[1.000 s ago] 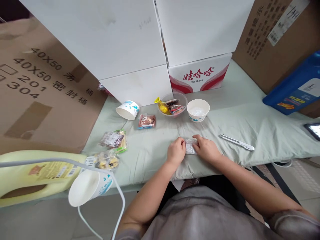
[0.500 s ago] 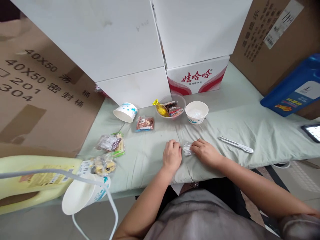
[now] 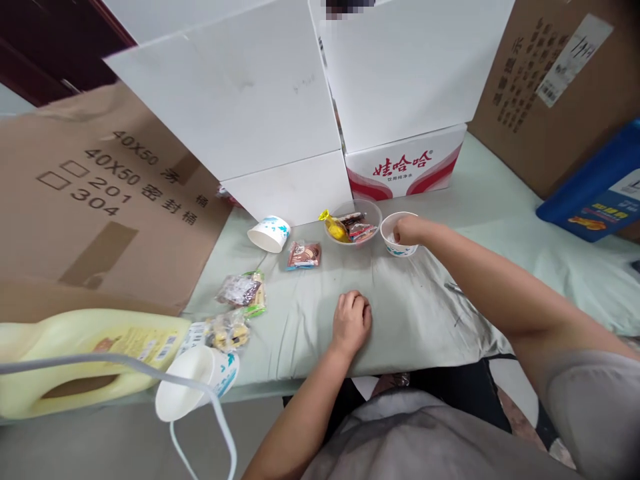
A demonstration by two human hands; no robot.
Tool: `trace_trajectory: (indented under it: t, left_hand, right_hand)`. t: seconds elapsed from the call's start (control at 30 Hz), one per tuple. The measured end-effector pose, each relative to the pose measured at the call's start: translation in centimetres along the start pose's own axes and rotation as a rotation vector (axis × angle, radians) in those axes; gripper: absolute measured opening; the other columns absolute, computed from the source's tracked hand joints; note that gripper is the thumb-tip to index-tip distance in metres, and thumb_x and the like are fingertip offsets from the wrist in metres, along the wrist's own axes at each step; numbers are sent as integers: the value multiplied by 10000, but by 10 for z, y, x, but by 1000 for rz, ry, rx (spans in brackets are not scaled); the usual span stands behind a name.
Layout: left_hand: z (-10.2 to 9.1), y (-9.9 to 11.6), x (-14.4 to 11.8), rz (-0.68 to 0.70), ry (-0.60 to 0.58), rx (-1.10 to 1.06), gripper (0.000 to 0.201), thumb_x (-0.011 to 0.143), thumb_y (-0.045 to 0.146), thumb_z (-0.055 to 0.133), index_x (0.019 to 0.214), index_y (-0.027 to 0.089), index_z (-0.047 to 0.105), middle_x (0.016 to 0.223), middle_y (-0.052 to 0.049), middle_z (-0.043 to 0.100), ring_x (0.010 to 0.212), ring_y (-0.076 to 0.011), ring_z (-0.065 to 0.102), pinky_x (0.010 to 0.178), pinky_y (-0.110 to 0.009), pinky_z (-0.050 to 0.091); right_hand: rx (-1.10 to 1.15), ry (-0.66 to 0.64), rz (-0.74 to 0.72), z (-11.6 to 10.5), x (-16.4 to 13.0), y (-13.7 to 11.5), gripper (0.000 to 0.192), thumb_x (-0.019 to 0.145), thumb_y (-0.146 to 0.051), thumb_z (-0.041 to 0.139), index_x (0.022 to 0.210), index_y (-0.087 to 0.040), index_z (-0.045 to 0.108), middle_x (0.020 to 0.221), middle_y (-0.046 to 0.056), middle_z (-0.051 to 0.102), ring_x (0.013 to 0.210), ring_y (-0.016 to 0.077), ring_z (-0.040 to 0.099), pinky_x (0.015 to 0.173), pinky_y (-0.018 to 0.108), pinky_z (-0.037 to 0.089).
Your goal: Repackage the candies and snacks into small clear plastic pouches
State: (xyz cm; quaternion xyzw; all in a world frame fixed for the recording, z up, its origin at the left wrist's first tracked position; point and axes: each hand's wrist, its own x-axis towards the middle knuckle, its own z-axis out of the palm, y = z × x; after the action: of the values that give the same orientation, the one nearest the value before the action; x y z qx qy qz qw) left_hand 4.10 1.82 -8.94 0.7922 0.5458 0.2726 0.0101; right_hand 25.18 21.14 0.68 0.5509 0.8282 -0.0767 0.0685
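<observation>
Toward the far edge of the cloth-covered surface (image 3: 300, 320), we find the upright paper cup (image 3: 399, 251), just beside the clear bowl (image 3: 377, 225); we cannot tell whether their rims touch. The right hand (image 3: 411, 231) reaches over the cup's rim with its fingertips dipped inside, so we cannot tell whether they are apart or pinched on something. We take the wide, upright mouth to be what lets the fingers in from above. The left hand (image 3: 353, 321) lies near the middle of the near edge, fingers together and loosely curled, probably just for support; whether anything is under them we cannot tell.

The bowl's wall keeps a yellow packet (image 3: 337, 231) and other wrapped snacks gathered, while a brown packet (image 3: 306, 255) lies flat to its left. Further toward the left edge, two more bagged snacks (image 3: 240, 291) (image 3: 227, 332) lie in a loose row, which we judge leaves the middle free for handwork. Near the near-left corner, a larger cup (image 3: 223, 375) lies tipped beside the yellow jug (image 3: 135, 333); it seems to jut past the edge, and we cannot see what steadies it.
</observation>
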Motion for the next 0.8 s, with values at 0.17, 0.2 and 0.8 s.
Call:
trace_trajectory:
  t: [0.17,0.2,0.8]
  left_hand:
    - [0,1,-1,-12,-3,-27,96,829,104,574,855,196,584,955,-65,587,903,-229,520,806,-366,479]
    - [0,2,-2,-19,-5,-34,102,825,101,576,857,198,585,962,-65,589,908,-229,524,807,-367,480]
    - [-44,-145,120,-784,45,-120,539,787,280,622,1288,149,470,1335,-199,536,1285,-342,466,1037,-486,369]
  right_hand:
    - [4,86,-43,-9,-24,-11,195,814,-232,617,947,-175,748,1016,119,708,957,276,633,803,353,465]
    - [23,169,-65,-8,-38,-12,241,857,-250,569,1030,-188,726,1105,118,688,1023,280,610,843,366,457]
    - [96,683,159,144,-204,29,290,934,-337,473,1111,-176,637,1111,113,672,1024,293,579,856,429,452]
